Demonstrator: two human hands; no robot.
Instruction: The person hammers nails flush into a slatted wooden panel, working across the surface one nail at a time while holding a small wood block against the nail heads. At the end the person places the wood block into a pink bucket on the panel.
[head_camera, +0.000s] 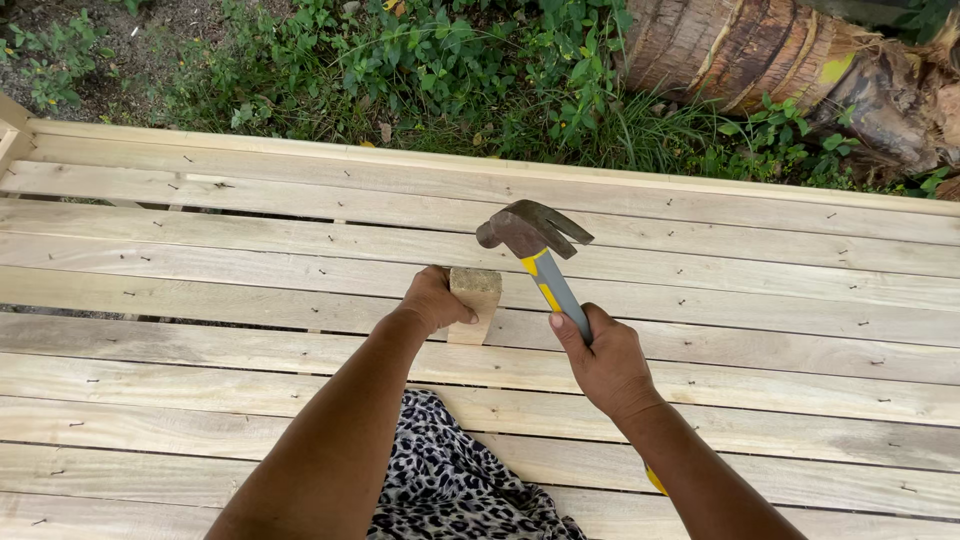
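One hammer (535, 245) in right hand (600, 360); one wood block (475, 300) in left hand (432, 300).

I see small pale wooden block (475, 303) upright on slatted planks, gripped at its left side | claw hammer (535, 255), grey-yellow handle, rusty head raised just above block

Both bare forearms reach forward from the bottom of the view, angled toward each other. The left hand (432, 300) has its fingers curled and its thumb pointing right. The right hand (603, 360) is closed in a fist, thumb lying upward, wrist slightly bent.
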